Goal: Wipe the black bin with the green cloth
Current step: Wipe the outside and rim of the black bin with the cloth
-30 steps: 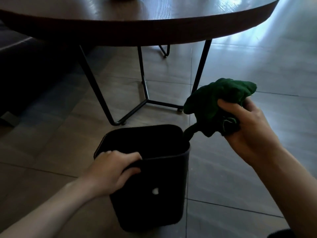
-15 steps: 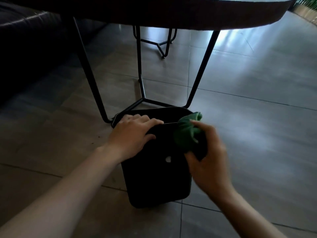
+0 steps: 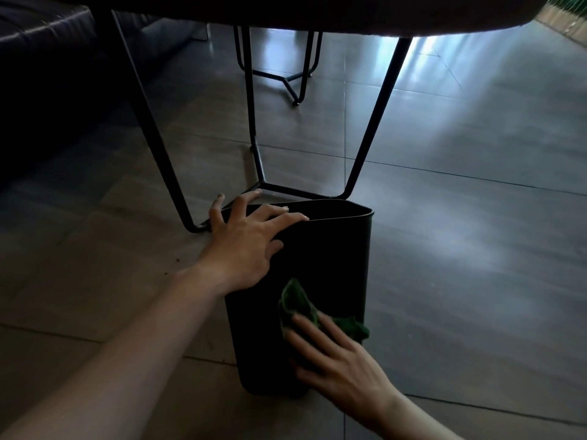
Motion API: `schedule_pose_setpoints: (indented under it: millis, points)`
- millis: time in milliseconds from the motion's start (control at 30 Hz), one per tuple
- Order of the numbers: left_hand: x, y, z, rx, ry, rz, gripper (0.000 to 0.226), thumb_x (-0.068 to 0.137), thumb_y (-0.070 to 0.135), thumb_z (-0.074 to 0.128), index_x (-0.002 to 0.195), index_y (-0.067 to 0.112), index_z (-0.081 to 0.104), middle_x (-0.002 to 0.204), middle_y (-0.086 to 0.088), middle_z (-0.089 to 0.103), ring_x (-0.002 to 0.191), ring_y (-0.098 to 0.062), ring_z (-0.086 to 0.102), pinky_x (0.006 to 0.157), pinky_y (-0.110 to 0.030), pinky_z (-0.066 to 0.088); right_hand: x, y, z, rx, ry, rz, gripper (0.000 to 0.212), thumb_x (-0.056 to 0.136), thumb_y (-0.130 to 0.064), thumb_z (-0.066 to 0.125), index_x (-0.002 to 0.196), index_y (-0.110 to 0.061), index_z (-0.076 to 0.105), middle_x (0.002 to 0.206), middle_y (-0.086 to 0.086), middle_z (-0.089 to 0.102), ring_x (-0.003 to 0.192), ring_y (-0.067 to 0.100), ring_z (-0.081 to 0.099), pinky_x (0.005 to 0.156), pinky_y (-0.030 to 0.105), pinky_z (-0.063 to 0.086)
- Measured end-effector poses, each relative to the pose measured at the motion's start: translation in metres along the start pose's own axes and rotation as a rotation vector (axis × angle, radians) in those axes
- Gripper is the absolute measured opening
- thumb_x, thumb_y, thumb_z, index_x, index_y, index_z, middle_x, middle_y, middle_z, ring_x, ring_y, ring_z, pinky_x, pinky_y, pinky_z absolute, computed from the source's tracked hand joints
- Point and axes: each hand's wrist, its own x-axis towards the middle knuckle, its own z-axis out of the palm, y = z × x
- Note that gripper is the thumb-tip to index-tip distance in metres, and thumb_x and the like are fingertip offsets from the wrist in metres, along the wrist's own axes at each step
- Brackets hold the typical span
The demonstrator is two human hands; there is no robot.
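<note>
The black bin (image 3: 330,255) stands upright on the tiled floor, its open top facing up. My left hand (image 3: 244,239) grips the bin's near left rim, fingers spread over the edge. The green cloth (image 3: 298,304) is pressed flat against the lower part of the bin's near wall. My right hand (image 3: 333,354) lies over the cloth with fingers extended, holding it to the wall. Part of the cloth sticks out above and to the right of my fingers.
Black metal legs (image 3: 152,128) of a round table (image 3: 317,11) stand just behind the bin, their floor bar touching its far side. A second metal frame (image 3: 286,77) sits farther back. A dark sofa (image 3: 41,74) fills the left. Bare floor tiles (image 3: 476,217) spread to the right.
My right hand brought the cloth from the air to the bin's rim, then slid it down the near wall to its lower part. My left hand stayed on the rim.
</note>
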Motion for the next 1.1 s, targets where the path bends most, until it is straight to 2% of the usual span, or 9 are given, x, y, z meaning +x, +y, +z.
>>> schedule_pose_setpoints:
  millis: [133, 300, 400, 500, 567, 667, 833, 967, 1100]
  points:
    - [0.003, -0.004, 0.002, -0.021, 0.019, 0.015, 0.058, 0.099, 0.034, 0.052, 0.142, 0.062, 0.025, 0.156, 0.027, 0.036, 0.152, -0.021, 0.007, 0.117, -0.064, -0.001, 0.002, 0.027, -0.027, 0.054, 0.159, 0.204, 0.008, 0.098, -0.015, 0.066, 0.104, -0.018, 0.062, 0.149, 0.021, 0.057, 0.151, 0.04, 0.036, 0.112, 0.058, 0.044]
    - [0.004, -0.004, -0.001, -0.061, 0.001, 0.027, 0.058, 0.099, 0.033, 0.053, 0.143, 0.062, 0.03, 0.155, 0.026, 0.038, 0.152, -0.016, 0.01, 0.119, -0.055, 0.001, 0.061, 0.078, -0.063, 0.092, 0.39, 0.559, 0.035, 0.097, -0.016, 0.062, 0.132, -0.012, 0.059, 0.161, 0.019, 0.041, 0.159, 0.036, 0.017, 0.125, 0.061, 0.025]
    - [0.004, -0.003, -0.003, -0.056, -0.003, 0.043, 0.057, 0.1, 0.032, 0.052, 0.144, 0.061, 0.032, 0.155, 0.026, 0.039, 0.151, -0.015, 0.013, 0.119, -0.051, 0.003, 0.054, 0.042, -0.035, 0.035, 0.285, 0.342, 0.03, 0.097, -0.02, 0.066, 0.127, -0.016, 0.06, 0.16, 0.017, 0.044, 0.156, 0.038, 0.024, 0.127, 0.059, 0.018]
    - [0.0, -0.001, -0.004, -0.07, -0.003, 0.05, 0.055, 0.101, 0.032, 0.051, 0.144, 0.06, 0.031, 0.153, 0.027, 0.04, 0.151, -0.015, 0.012, 0.12, -0.05, 0.001, 0.01, -0.011, 0.003, -0.084, -0.038, -0.063, 0.034, 0.093, -0.026, 0.063, 0.127, -0.028, 0.062, 0.15, 0.009, 0.049, 0.144, 0.036, 0.044, 0.127, 0.057, 0.011]
    - [-0.001, -0.001, -0.003, -0.083, -0.003, 0.061, 0.055, 0.101, 0.032, 0.05, 0.144, 0.06, 0.031, 0.152, 0.028, 0.04, 0.151, -0.014, 0.012, 0.12, -0.05, 0.0, -0.009, -0.019, 0.006, -0.122, -0.159, -0.193, 0.034, 0.095, -0.029, 0.059, 0.128, -0.033, 0.064, 0.143, 0.001, 0.053, 0.138, 0.03, 0.05, 0.125, 0.055, 0.021]
    - [-0.002, -0.001, -0.003, -0.084, 0.006, 0.074, 0.056, 0.1, 0.031, 0.052, 0.144, 0.059, 0.033, 0.152, 0.027, 0.042, 0.15, -0.013, 0.015, 0.119, -0.048, 0.002, 0.005, 0.013, -0.018, -0.057, 0.056, 0.02, 0.032, 0.096, -0.021, 0.063, 0.128, -0.025, 0.065, 0.131, 0.009, 0.059, 0.118, 0.033, 0.06, 0.106, 0.051, 0.049]
    - [-0.004, 0.003, -0.004, -0.073, 0.014, 0.076, 0.056, 0.1, 0.031, 0.053, 0.145, 0.058, 0.034, 0.152, 0.026, 0.044, 0.15, -0.013, 0.017, 0.118, -0.046, 0.004, 0.054, 0.068, -0.053, -0.058, 0.288, 0.496, 0.064, 0.101, -0.033, 0.057, 0.16, -0.023, 0.033, 0.166, 0.015, 0.034, 0.157, 0.039, 0.022, 0.123, 0.066, 0.021]
    - [-0.004, 0.001, -0.004, -0.088, 0.012, 0.057, 0.055, 0.1, 0.029, 0.054, 0.145, 0.056, 0.037, 0.151, 0.026, 0.045, 0.149, -0.014, 0.019, 0.118, -0.046, 0.005, 0.017, 0.025, -0.008, -0.091, 0.1, 0.216, 0.077, 0.096, -0.033, 0.059, 0.163, -0.023, 0.024, 0.167, 0.016, 0.028, 0.153, 0.044, 0.024, 0.124, 0.063, 0.021]
    - [-0.004, 0.003, -0.004, -0.095, 0.004, 0.057, 0.053, 0.1, 0.031, 0.053, 0.144, 0.057, 0.037, 0.15, 0.028, 0.044, 0.149, -0.013, 0.018, 0.118, -0.045, 0.005, -0.024, 0.009, 0.007, -0.172, -0.148, -0.198, 0.072, 0.092, -0.026, 0.066, 0.157, -0.028, 0.038, 0.152, 0.003, 0.046, 0.136, 0.031, 0.05, 0.112, 0.049, 0.048]
